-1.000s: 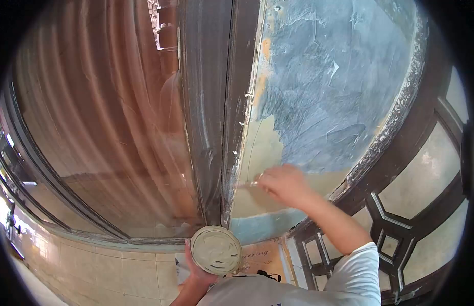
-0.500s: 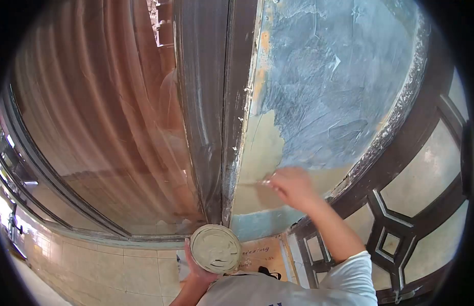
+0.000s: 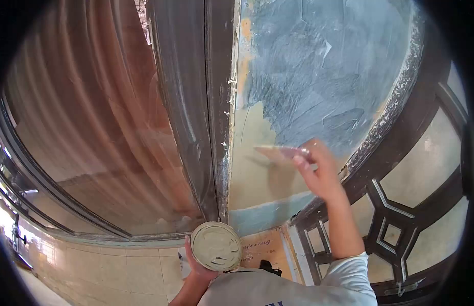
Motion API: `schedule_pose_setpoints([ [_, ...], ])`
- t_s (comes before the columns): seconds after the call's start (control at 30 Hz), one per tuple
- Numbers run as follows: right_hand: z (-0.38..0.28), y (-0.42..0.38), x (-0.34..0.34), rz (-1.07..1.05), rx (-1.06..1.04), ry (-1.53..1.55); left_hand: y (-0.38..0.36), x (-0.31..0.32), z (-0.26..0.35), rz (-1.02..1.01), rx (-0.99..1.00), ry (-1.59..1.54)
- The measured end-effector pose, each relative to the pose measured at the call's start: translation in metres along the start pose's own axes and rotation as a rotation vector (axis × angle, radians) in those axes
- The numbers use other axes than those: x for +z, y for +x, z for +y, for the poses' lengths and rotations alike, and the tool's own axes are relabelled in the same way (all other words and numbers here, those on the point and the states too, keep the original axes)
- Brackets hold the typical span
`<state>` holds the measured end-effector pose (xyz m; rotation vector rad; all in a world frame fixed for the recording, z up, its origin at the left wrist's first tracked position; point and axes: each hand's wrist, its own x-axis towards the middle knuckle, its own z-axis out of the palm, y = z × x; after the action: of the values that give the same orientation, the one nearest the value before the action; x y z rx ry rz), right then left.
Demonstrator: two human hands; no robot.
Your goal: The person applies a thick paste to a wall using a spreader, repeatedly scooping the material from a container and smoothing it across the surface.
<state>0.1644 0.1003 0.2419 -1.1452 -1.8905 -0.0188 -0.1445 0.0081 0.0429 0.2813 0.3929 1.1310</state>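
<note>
Head view: the right hand (image 3: 320, 171) has its fingers wrapped round 1 putty knife (image 3: 284, 152), blade just over the beige patch (image 3: 262, 178) low on the wall; the left hand (image 3: 200, 265) grips 1 round container of beige paste (image 3: 216, 246) below.

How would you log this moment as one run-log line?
left hand: holds round container | right hand: grips bladed tool, blurred, near wall | wall: beige patch below rough blue-grey area
</note>
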Motion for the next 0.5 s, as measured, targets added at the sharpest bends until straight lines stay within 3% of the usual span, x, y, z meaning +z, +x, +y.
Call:
schedule_pose_setpoints([
  [0.07, 0.026, -0.046, 0.045, -0.228, 0.171, 0.067, -0.002, -0.002, 0.001, 0.026, -0.012, -0.019],
  [0.13, 0.058, -0.103, 0.108, -0.405, 0.378, 0.375, -0.003, -0.014, 0.000, 0.041, -0.014, -0.042],
  [0.2, 0.073, -0.151, 0.141, -0.736, 0.569, 0.172, -0.007, -0.019, 0.003, 0.049, -0.020, -0.058],
  [0.27, 0.112, -0.223, 0.188, -0.731, 0.529, 0.147, -0.010, -0.014, 0.005, -0.184, 0.109, -0.090],
  [0.3, 0.113, -0.236, 0.192, -0.733, 0.531, 0.145, -0.011, -0.013, 0.003, -0.183, 0.108, -0.094],
  [0.37, 0.111, -0.247, 0.201, -0.628, 0.621, 0.423, -0.013, -0.015, 0.003, -0.253, 0.326, 0.144],
  [0.43, 0.087, -0.213, 0.182, -0.662, 0.689, 0.413, -0.010, -0.036, 0.002, -0.150, 0.298, 0.170],
  [0.5, 0.071, -0.180, 0.175, -0.374, 0.816, 1.030, -0.008, -0.039, 0.003, -0.051, 0.269, 0.195],
])
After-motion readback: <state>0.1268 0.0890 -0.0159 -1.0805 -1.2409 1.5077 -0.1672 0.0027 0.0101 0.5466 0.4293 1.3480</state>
